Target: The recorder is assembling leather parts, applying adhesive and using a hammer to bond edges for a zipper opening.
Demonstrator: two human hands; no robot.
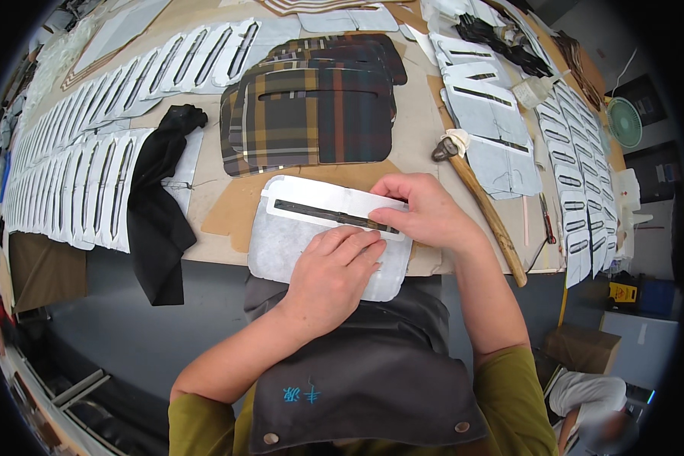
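A white-backed fabric panel (277,247) with rounded corners lies at the near table edge, partly overhanging it. A long dark slot inside a white strip (281,215) runs across its upper half. My left hand (330,273) rests on the panel, fingers laid out flat just below the slot. My right hand (429,213) grips the panel's right end, thumb pressed on the slot's end and fingers curled at the upper edge. Behind the panel sits a stack of plaid fabric panels (311,114), the top one with a slit.
Rows of slotted white panels (99,182) cover the left side; more panels (486,144) lie right. A wooden-handled hammer (482,205) rests right of my hand. Black cloth (163,197) hangs over the front edge at left. A white bottle (536,90) stands far right. Another person (589,395) is lower right.
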